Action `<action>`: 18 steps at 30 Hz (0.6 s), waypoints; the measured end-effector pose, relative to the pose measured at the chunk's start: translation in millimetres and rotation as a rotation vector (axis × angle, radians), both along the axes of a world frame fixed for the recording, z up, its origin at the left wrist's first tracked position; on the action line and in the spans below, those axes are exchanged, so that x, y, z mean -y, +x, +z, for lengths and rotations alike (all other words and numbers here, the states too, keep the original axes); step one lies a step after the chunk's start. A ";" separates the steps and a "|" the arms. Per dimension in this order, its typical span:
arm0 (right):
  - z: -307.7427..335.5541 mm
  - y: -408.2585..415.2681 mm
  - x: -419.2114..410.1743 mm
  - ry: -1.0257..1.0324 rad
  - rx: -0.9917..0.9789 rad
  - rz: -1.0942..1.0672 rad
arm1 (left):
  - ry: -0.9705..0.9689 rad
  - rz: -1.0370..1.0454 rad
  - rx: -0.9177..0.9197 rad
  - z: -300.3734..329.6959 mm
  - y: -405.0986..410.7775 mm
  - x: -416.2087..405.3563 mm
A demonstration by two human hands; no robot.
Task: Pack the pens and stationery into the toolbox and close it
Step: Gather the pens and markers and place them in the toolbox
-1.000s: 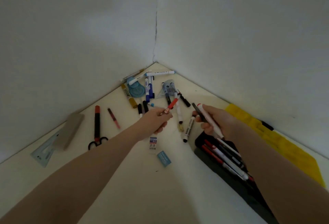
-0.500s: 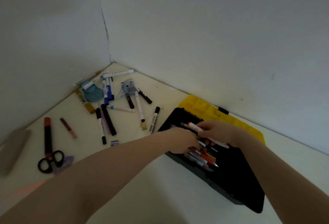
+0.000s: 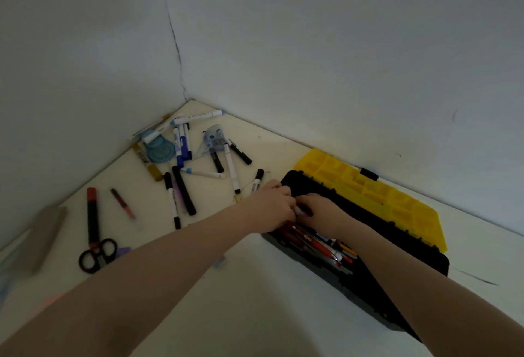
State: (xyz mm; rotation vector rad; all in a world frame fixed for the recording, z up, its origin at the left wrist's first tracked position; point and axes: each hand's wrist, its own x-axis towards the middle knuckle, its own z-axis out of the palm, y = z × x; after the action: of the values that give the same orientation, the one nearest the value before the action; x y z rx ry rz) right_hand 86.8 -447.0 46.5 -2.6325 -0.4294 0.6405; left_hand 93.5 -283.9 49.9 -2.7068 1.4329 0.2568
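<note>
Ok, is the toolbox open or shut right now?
Open. The yellow lid lies flipped back toward the wall, and pens show inside the black toolbox, where both hands reach.

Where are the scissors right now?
The scissors lie on the table's left side in the head view, black handles toward the camera, between a grey block on their left and a small dark red pen on their right.

- The black plastic toolbox (image 3: 377, 280) lies open, its near end bare; its far end is crowded by the left hand (image 3: 273, 205), the right hand (image 3: 321, 212) and a bundle of red and white pens (image 3: 317, 246).
- The yellow compartmented lid (image 3: 368, 189) rests against the wall, blocking that side.
- Scattered markers (image 3: 184, 189) fill the corner.
- Black-handled scissors (image 3: 97, 254) lie well apart, bare cream tabletop (image 3: 255, 300) between.
</note>
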 end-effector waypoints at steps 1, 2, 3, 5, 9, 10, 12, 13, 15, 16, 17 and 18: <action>-2.8 -2.1 -3.7 -0.010 0.009 0.035 | -0.065 -0.005 0.059 -1.9 0.0 -2.8; -7.6 -3.5 -6.2 0.000 0.022 0.078 | -0.109 0.005 0.087 -1.9 -0.9 -6.8; -10.4 -6.2 -7.9 0.007 0.003 0.097 | -0.161 0.023 0.113 -2.4 -0.9 -10.7; -19.5 -9.1 -10.1 0.026 -0.026 0.090 | -0.117 0.122 0.071 -1.0 -4.1 -13.7; -31.6 -9.5 -12.9 -0.097 -0.010 0.090 | 0.023 0.261 -0.065 3.4 -6.5 -6.5; -33.9 -11.3 -13.2 -0.115 0.011 0.125 | 0.043 0.257 -0.075 3.1 -7.0 -4.0; -34.2 -17.1 -13.1 -0.174 0.067 0.226 | 0.058 0.225 -0.057 1.7 -8.4 -2.4; -34.8 -18.3 -11.8 -0.194 0.100 0.273 | 0.057 0.206 -0.049 -0.6 -9.0 -2.9; -35.9 -18.9 -8.7 -0.246 0.139 0.328 | 0.030 0.205 -0.104 -4.6 -10.6 -6.2; -36.8 -17.8 -7.6 -0.284 0.145 0.332 | -0.006 0.223 -0.155 -7.0 -9.8 -8.3; -36.1 -16.7 -8.9 -0.321 0.150 0.315 | -0.028 0.236 -0.200 -8.6 -9.2 -10.5; -36.2 -15.7 -11.6 -0.348 0.148 0.284 | -0.034 0.234 -0.225 -8.2 -8.8 -11.3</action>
State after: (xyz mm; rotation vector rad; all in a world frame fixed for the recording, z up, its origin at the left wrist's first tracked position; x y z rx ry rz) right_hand 71.1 -435.4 10.3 -2.9896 -0.8134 0.6590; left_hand 84.7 -272.6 41.7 -2.9537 1.1713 0.5725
